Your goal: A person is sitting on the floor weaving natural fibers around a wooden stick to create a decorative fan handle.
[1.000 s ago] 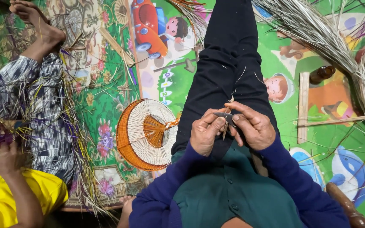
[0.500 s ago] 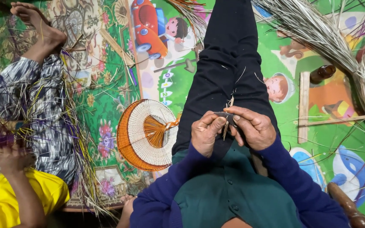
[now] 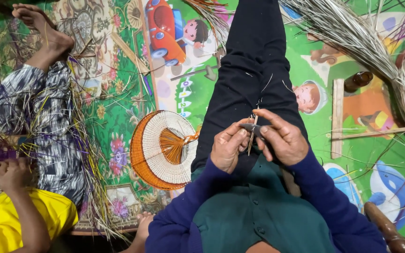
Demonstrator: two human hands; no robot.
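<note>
Two hands meet over the lap: the left hand (image 3: 229, 149) pinches a thin strip (image 3: 251, 136), the right hand (image 3: 282, 140) closed on a dark blade (image 3: 249, 127) against it. Trimming seems underway; a fan (image 3: 158, 150) lies on the mat (image 3: 118, 93).

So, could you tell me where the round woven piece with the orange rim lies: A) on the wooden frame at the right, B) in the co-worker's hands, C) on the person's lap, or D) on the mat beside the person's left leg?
D: the round woven piece lies flat on the colourful mat, just beside the black-trousered leg, apart from the left hand and right hand, which pinch a thin strip over the lap.
</note>
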